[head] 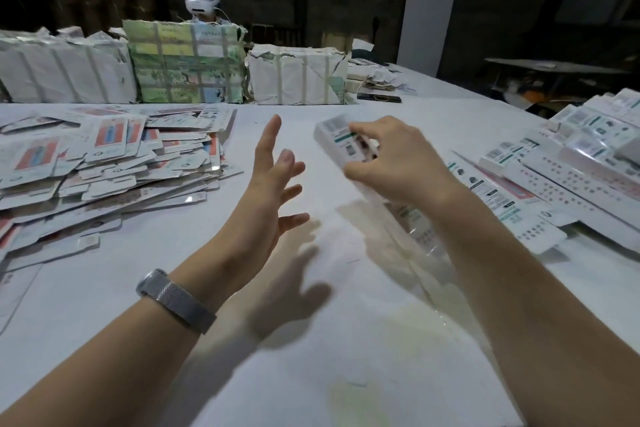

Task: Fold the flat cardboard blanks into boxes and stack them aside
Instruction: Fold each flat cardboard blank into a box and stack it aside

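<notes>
Counter (346,340): spreading white across the whole view, carrying everything below.
Wrapped bundles (187,62): lining up along the far edge of the counter, bound with tape, one printed in green and yellow.
Flat blanks (104,163): lying in a loose heap at the left side of the counter, overlapping, white with red-and-blue prints.
Folded boxes (571,163): piling up at the right side of the counter, long and white with barcodes and green marks.
Person in headset (202,3): sitting behind the bundles, beyond the far edge of the counter.
Box in hand (341,142): hovering above the middle of the counter, long and narrow, tilting, blurred, its near end hidden under the forearm.
Right hand (391,166): gripping that box from above, fingers (360,130) curling around its far end.
Left hand (273,180): hanging above the middle of the counter, left of the box and apart from it, fingers spreading wide, holding nothing.
Wristband (176,300): wrapping the left wrist, metal mesh.
</notes>
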Demonstrator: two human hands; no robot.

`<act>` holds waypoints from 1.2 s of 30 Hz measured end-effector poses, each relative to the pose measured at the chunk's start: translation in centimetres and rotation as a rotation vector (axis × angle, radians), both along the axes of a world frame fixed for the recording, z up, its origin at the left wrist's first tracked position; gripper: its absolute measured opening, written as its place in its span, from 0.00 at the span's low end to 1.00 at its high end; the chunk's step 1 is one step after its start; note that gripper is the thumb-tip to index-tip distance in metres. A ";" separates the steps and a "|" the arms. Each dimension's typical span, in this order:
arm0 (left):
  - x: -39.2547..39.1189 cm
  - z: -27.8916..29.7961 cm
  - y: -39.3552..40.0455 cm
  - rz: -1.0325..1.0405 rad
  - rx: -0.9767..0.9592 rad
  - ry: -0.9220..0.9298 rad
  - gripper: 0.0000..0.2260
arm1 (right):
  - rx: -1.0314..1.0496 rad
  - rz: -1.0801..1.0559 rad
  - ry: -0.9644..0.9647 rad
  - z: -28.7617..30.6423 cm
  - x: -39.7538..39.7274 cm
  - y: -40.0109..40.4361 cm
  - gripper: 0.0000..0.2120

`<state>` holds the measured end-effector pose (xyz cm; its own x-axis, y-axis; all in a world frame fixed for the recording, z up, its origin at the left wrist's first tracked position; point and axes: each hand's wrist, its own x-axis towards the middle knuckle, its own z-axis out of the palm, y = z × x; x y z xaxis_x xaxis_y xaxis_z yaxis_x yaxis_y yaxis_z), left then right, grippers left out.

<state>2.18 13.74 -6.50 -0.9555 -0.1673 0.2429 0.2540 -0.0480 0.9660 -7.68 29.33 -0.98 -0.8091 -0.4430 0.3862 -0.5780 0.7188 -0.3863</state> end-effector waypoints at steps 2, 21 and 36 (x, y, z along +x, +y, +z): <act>-0.2 -0.1 -0.3 0.030 -0.027 0.008 0.15 | 0.064 -0.173 0.044 1.0 -1.5 2.1 0.24; -0.6 -0.2 -1.8 0.189 -0.206 -0.082 0.11 | 0.102 -0.055 0.116 -2.1 -2.4 4.5 0.14; 3.9 2.0 -18.9 1.000 -1.084 -0.819 0.33 | 0.000 0.531 -0.096 -4.5 7.4 -12.7 0.09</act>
